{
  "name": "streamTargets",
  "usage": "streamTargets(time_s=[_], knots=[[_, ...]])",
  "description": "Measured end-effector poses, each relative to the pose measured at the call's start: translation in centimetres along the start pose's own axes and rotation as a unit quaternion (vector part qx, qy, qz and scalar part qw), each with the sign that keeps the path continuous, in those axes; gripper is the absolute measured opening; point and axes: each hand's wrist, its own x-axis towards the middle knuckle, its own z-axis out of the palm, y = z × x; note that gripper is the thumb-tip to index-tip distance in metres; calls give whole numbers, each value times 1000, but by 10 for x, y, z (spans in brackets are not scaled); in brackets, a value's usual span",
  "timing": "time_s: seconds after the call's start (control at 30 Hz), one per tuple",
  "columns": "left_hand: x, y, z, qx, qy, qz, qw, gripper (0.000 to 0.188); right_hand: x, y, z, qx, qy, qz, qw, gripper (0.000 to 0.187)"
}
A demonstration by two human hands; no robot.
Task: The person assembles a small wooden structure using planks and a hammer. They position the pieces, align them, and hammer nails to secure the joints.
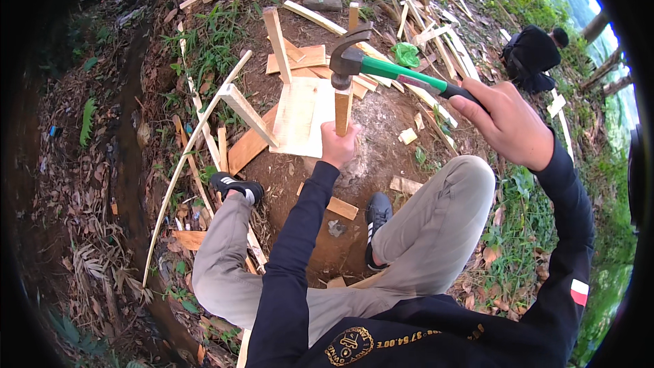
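Observation:
My right hand point(509, 123) is wrapped round the black end of a claw hammer point(403, 75) with a green handle. The hammer's metal head is right above the top of an upright wooden leg point(343, 110); I cannot tell if they touch. Low on that leg, my left hand point(339, 144) is closed round it. The leg stands at the right near corner of a pale flat board point(303, 119) lying on the ground. Other wooden legs rise from the board's left side, one at the far corner point(276, 44) and one at the near corner point(248, 117).
Loose planks point(300, 60) lie beyond the board, and a wood offcut point(340, 208) is between my shoes. Thin wood strips point(436, 41) are heaped at the far right, near a green plastic bag point(406, 54) and a black backpack point(531, 58). A long bent strip point(178, 177) curves along the left.

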Motion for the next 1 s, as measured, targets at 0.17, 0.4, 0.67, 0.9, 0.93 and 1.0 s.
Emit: streamTargets(time_s=[0.17, 0.4, 0.67, 0.9, 0.93, 1.0], knots=[[1, -2, 1, -5, 7, -11, 1000, 27, -2, -1, 2, 43, 54, -1, 998, 30], [-3, 2, 0, 22, 8, 12, 1000, 27, 1, 0, -3, 10, 55, 11, 998, 33], [-1, 2, 0, 55, 22, 59, 997, 28, -1, -4, 0, 18, 56, 5, 998, 35], [-3, 8, 3, 30, 26, 15, 999, 26, -5, 7, 11, -4, 46, -18, 999, 32], [-2, 9, 2, 31, 26, 21, 999, 26, -4, 1, 3, 13, 46, 8, 999, 31], [-5, 5, 0, 31, 28, 22, 999, 25, -5, -4, 1, 57, 74, 48, 995, 30]])
